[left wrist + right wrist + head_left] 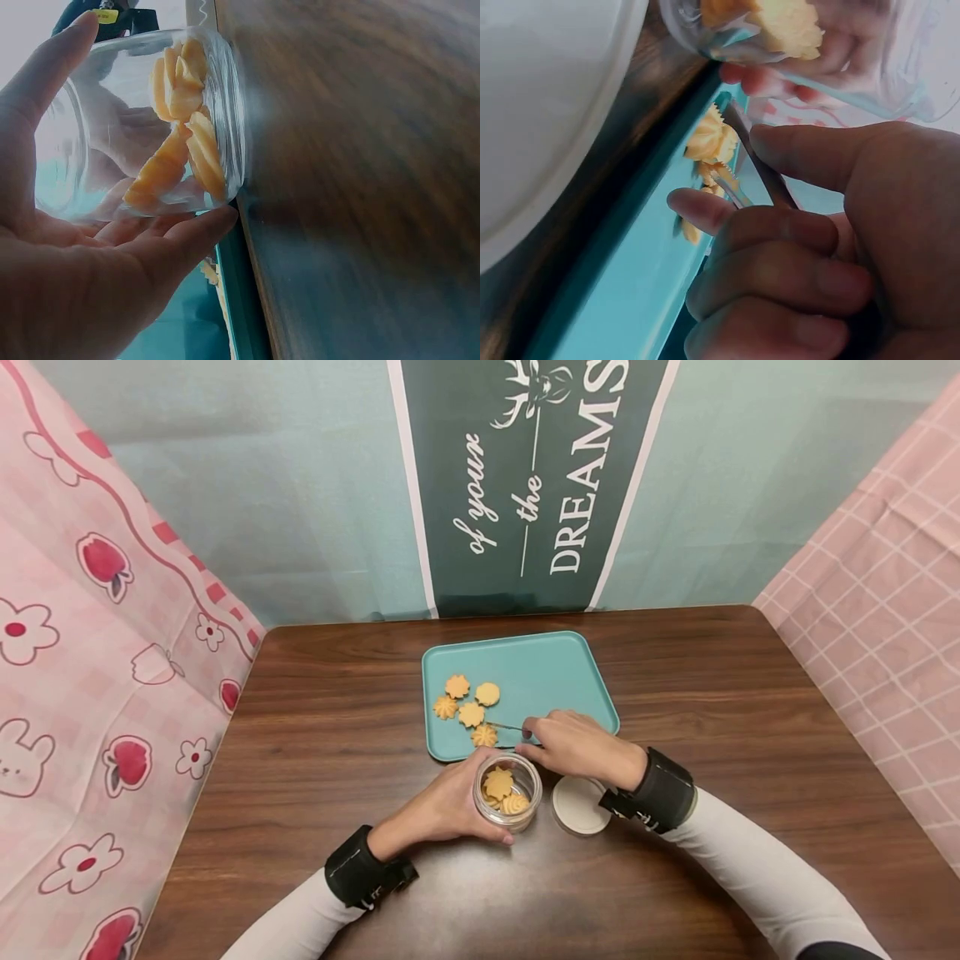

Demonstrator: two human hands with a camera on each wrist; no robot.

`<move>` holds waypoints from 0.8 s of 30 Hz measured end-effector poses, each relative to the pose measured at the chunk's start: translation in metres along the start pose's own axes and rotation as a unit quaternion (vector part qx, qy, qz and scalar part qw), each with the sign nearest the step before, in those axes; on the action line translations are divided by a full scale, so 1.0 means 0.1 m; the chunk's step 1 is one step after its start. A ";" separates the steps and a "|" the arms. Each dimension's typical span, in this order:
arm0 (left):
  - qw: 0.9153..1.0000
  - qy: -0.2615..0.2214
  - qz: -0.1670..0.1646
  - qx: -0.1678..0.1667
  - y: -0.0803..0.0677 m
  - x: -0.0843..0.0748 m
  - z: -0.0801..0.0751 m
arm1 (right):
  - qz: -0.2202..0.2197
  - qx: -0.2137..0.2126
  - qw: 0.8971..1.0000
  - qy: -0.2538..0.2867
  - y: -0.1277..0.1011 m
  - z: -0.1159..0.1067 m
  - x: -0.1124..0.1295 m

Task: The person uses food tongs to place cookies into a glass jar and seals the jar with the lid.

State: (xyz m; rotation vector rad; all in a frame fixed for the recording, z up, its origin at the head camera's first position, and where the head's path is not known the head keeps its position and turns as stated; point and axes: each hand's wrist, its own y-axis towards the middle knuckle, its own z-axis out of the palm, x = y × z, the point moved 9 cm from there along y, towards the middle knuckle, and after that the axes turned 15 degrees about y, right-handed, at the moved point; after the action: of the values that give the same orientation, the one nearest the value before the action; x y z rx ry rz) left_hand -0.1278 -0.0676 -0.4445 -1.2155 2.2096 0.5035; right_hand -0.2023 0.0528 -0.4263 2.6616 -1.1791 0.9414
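Note:
My left hand (442, 802) grips a clear glass jar (124, 82) around its side, thumb on one side and fingers on the other. Inside the jar lie several golden cookies (498, 783). Metal tongs (504, 727) are held in my right hand (581, 745) between thumb and curled fingers, over the near part of a teal tray (540, 668). Their tips are spread around a swirled cookie (484, 736) at the tray's near edge; whether they touch it, I cannot tell. Other cookies (471, 715) lie on the tray's left part.
A round white lid (579, 806) lies on the wooden table (315, 735) to the right of the jar, below my right wrist. Printed cloths (315, 485) hang behind the table and at both sides.

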 end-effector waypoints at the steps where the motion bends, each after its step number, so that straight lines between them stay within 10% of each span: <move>1: 1.000 0.001 -0.001 0.001 0.00 0.00 0.00 | 0.003 0.001 1.000 0.000 0.00 0.00 -0.01; 24: 1.000 -0.007 -0.004 0.005 0.01 -0.01 -0.02 | -0.036 -0.041 0.998 -0.019 0.01 -0.02 0.00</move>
State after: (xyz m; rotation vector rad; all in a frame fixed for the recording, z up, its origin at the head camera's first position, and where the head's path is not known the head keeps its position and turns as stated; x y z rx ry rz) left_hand -0.1284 -0.0673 -0.4423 -1.2119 2.1927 0.4961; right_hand -0.2036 0.0528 -0.4252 2.6482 -1.0952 0.8171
